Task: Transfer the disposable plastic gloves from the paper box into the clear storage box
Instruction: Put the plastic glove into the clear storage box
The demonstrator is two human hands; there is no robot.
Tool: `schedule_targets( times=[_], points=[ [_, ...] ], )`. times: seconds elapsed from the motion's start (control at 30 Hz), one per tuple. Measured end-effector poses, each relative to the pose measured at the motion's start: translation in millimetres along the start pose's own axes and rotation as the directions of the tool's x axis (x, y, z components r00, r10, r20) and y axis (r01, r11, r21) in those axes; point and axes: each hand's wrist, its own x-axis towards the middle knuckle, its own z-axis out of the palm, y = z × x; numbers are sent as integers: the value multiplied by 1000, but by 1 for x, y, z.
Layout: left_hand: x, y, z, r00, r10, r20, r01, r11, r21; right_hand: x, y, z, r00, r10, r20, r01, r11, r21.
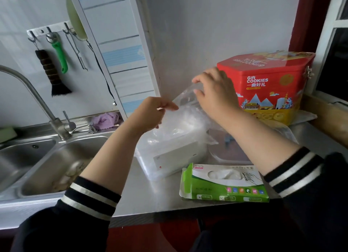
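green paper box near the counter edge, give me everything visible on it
The paper box is a flat green-and-white carton lying on the steel counter, near its front edge, under the right forearm. An oval window in its top shows crumpled clear gloves inside, beside a line drawing of a hand. A row of small coloured icons runs along its front face. Its left end flap is torn open. No hand touches it.

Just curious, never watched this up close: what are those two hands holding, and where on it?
Both hold the clear plastic gloves above the storage box: the left hand pinches the lower left edge, the right hand grips the upper end.
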Motion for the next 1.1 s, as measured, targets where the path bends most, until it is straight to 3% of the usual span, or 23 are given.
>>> schedule_targets(
  times=[0.07,0.13,0.2,0.3,0.43,0.53,0.63,0.7,0.77,0.87,0.93,0.97,1.03,1.1],
  points=[
    [0,-22,3,991,-96,-89,101,994,52,-3,-18,13,991,-136,-21,135,991,-17],
    [-3,-42,3,980,-157,-124,173,976,135,-9,-35,23,964,-137,227,139,990,6],
    [-6,-57,2,967,-229,-111,247,951,186,-9,-40,34,834,-23,551,63,996,-55],
    [-11,-63,7,950,-311,25,291,914,283,0,-41,45,555,106,825,-16,993,-117],
    [-8,-60,13,930,-317,184,130,754,644,9,-44,63,311,144,939,70,982,-174],
    [-3,-60,19,902,-351,250,39,644,764,8,-40,78,184,202,962,120,967,-226],
    [0,-56,17,876,-389,284,5,596,803,7,-35,84,178,184,967,135,968,-209],
    [1,-53,12,887,-367,281,-7,598,802,10,-36,70,230,120,966,148,977,-157],
    [-1,-49,3,909,-328,256,12,636,772,14,-35,49,368,42,929,79,994,-76],
    [-6,-41,-6,972,-196,134,44,702,711,9,-29,18,657,16,754,-95,993,62],
    [-14,-29,-2,999,-25,-20,32,735,677,-7,-23,0,807,32,590,-177,966,190],
    [-20,-21,4,989,105,-107,-11,762,647,-18,-22,-11,840,41,541,-220,937,270],
    [-38,-2,22,917,317,-244,-157,846,510,-41,-16,-31,801,41,597,-294,896,334],
    [-58,11,46,871,403,-281,-310,894,324,-67,-7,-39,634,48,772,-337,915,220]
  ],
)
